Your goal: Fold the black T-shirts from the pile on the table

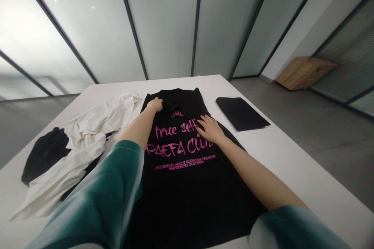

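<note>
A black T-shirt [187,186] with pink lettering lies spread flat on the white table [292,163], its far end pointing away from me. My left hand [154,104] reaches to the shirt's far left part, fingers curled down onto the cloth as if pinching it. Flat on the pink lettering near the middle rests my right hand [209,128], fingers stretched out and together. Both forearms are bare, with green sleeves at the upper arms.
A crumpled white garment [87,132] lies to the left of the shirt, partly over a black garment [43,153]. A folded black cloth [241,113] lies on the table to the right. A wooden cabinet [304,71] stands on the floor at the far right, by glass walls.
</note>
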